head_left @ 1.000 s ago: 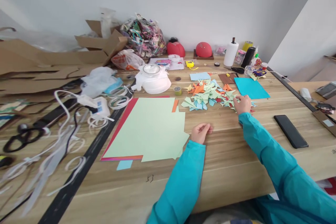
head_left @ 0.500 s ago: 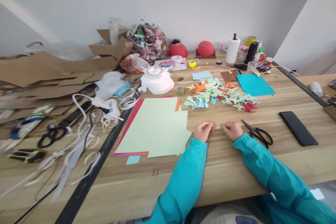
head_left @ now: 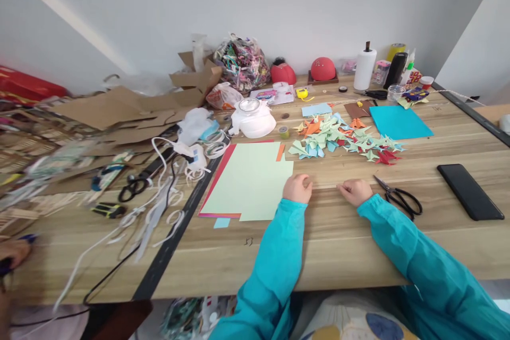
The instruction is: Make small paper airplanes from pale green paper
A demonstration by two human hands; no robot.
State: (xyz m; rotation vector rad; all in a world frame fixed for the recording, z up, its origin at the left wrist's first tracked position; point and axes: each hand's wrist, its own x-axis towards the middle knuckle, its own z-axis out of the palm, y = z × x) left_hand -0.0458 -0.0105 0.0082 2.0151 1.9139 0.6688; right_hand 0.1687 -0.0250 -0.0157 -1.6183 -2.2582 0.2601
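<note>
My left hand (head_left: 298, 189) is held above the table beside the right edge of the pale green paper sheets (head_left: 251, 180), its fingers curled closed. My right hand (head_left: 356, 192) is closed in a pinch a short way to its right. Whatever either hand may hold is too small to make out. Just right of my right hand lie black-handled scissors (head_left: 399, 197). Beyond both hands is a heap of folded paper cranes (head_left: 329, 137) in green, orange, blue and red. Red and orange sheets show under the green ones.
A phone (head_left: 470, 191) lies at the right. Bright blue paper (head_left: 400, 122) and a paper roll (head_left: 364, 69) stand farther back. Cables and a white power strip (head_left: 192, 155) clutter the left, near cardboard (head_left: 115, 109). Another person's hand (head_left: 16, 252) shows at the far left.
My hands have moved apart, the left one shifting left toward the green paper. The view has swung left, bringing another person's hand into sight.
</note>
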